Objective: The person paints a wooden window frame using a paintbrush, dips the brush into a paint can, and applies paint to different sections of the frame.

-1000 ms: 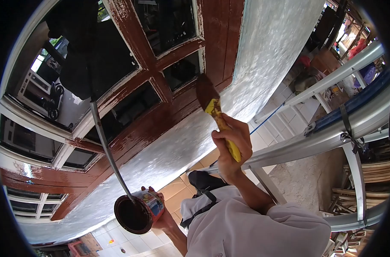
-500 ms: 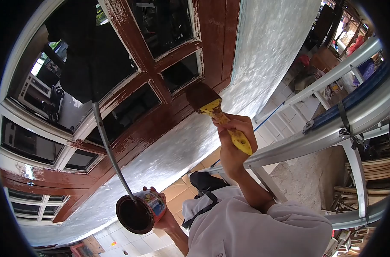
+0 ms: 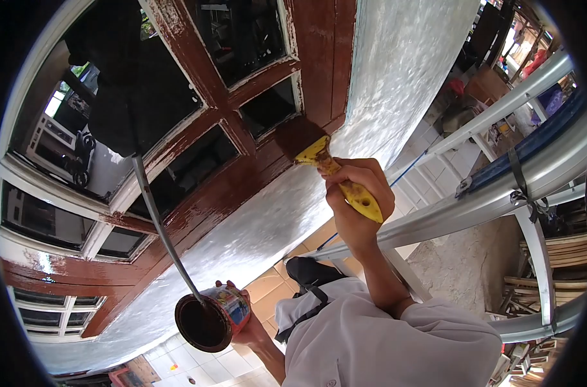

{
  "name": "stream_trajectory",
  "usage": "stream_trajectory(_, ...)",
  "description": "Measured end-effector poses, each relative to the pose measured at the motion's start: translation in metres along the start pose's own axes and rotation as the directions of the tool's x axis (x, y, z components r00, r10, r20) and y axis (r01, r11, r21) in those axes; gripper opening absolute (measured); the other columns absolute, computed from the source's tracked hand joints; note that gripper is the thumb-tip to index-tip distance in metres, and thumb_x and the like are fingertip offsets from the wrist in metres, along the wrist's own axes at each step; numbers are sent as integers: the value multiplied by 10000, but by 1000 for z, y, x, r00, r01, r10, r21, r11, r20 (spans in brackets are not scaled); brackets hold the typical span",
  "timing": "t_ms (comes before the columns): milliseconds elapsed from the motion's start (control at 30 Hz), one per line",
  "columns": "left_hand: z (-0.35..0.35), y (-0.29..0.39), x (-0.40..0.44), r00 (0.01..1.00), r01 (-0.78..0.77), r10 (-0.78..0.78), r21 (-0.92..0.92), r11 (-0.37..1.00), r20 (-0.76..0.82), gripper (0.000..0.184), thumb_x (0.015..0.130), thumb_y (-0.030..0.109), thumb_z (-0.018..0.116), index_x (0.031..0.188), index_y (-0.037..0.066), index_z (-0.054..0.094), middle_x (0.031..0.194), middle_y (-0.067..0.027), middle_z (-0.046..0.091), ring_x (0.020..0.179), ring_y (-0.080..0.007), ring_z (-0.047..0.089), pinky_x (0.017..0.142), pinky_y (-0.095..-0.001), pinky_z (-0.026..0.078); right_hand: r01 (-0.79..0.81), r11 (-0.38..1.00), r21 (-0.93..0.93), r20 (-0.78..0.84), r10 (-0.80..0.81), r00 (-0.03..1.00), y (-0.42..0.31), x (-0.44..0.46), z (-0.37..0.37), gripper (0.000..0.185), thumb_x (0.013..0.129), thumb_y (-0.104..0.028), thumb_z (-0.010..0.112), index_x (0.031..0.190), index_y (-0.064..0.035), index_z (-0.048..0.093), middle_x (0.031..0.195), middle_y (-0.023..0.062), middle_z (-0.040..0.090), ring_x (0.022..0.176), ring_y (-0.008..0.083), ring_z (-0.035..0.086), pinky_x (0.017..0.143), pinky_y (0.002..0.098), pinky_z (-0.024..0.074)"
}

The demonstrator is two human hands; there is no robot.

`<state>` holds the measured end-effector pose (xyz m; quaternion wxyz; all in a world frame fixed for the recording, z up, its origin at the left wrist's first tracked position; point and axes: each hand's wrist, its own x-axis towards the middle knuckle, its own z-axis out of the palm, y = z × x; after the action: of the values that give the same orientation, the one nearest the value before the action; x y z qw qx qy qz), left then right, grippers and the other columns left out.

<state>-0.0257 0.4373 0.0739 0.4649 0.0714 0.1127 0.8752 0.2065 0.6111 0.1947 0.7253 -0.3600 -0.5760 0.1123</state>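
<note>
- My right hand holds a paint brush, fingers wrapped round its yellow handle; the butt of the handle shows below the grip.
- The brush points away from me, up and to the left in the view. Its long axis lies roughly square across the lower rail of a red-brown window frame.
- The dark bristles overlap that rail just below a small glass pane, near the frame's corner. I cannot tell whether they touch the wood.
- My left hand grips a paint can, fingers curled round its side. I look into its dark mouth.
- The right hand is much nearer the rail; the can sits lower and to the left, well apart from the brush.
- A thin grey rod rises from the can's mouth, its upper end lost against dark glass.
- The frame's bars show pale, worn streaks higher up, while the lower rail looks glossy to the left of the brush.
- A mottled grey-white wall borders the frame.
- On my right stands a silver ladder, with wooden slats beyond it.
- My pale shirt fills the bottom.
</note>
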Motion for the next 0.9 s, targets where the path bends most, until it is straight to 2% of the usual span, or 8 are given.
stream_trajectory(200, -3, 1, -1, 999, -2, -2, 94, 996, 45, 728, 877, 453, 596, 1448, 95, 322, 1463, -231, 319, 1336, -404, 339, 1043, -526, 354, -42, 999, -3, -90, 41, 995, 2, 0, -1, 282, 654, 108, 678, 899, -21, 625, 903, 74, 603, 742, 129, 621, 676, 250, 511)
stream_trajectory(300, -2, 0, -3, 999, -32, 33, 117, 993, -10, 725, 875, 457, 596, 1444, 95, 329, 1460, -237, 323, 1330, -412, 349, 1031, -532, 366, -34, 999, -20, -63, 33, 997, 1, -2, -1, 285, 654, 114, 675, 900, -21, 626, 909, 75, 603, 746, 126, 623, 672, 246, 515)
stream_trajectory(400, -1, 2, -3, 998, -8, 8, -10, 1000, -62, 664, 883, 367, 629, 1447, 148, 356, 1477, -225, 303, 1344, -440, 316, 1008, -549, 348, -22, 1000, -9, 14, 22, 1000, -2, 1, -5, 287, 654, 119, 669, 901, -21, 627, 907, 73, 604, 740, 127, 623, 670, 249, 514)
stream_trajectory(500, -2, 2, -2, 998, -5, 6, 7, 1000, -56, 674, 881, 387, 621, 1445, 134, 353, 1468, -228, 315, 1339, -435, 326, 1013, -546, 353, -81, 996, 22, 23, 80, 997, 5, 1, -7, 284, 656, 118, 669, 898, -23, 627, 891, 68, 605, 749, 127, 621, 677, 249, 513)
stream_trajectory(700, -2, 3, -2, 1000, -15, 16, 47, 999, -19, 699, 878, 429, 606, 1441, 106, 345, 1451, -234, 339, 1328, -424, 345, 1023, -539, 364, -137, 989, 54, -145, 144, 979, 6, -4, 0, 267, 659, 117, 667, 884, -23, 628, 859, 59, 609, 763, 122, 614, 682, 247, 504)
stream_trajectory(800, -2, 2, -3, 1000, -18, 18, 55, 998, -8, 714, 876, 449, 598, 1439, 92, 341, 1442, -236, 352, 1323, -419, 355, 1027, -535, 369, -102, 991, 88, -128, 113, 985, 3, -6, 4, 257, 663, 116, 665, 876, -22, 629, 863, 60, 613, 762, 122, 608, 678, 249, 499)
stream_trajectory(900, -4, 4, -2, 1000, -19, 18, 106, 994, 12, 709, 876, 452, 597, 1434, 93, 349, 1430, -230, 366, 1322, -416, 356, 1024, -526, 374, -136, 986, 101, -28, 139, 990, 2, -4, 2, 249, 668, 115, 662, 876, -17, 625, 866, 64, 616, 770, 128, 613, 691, 253, 506)
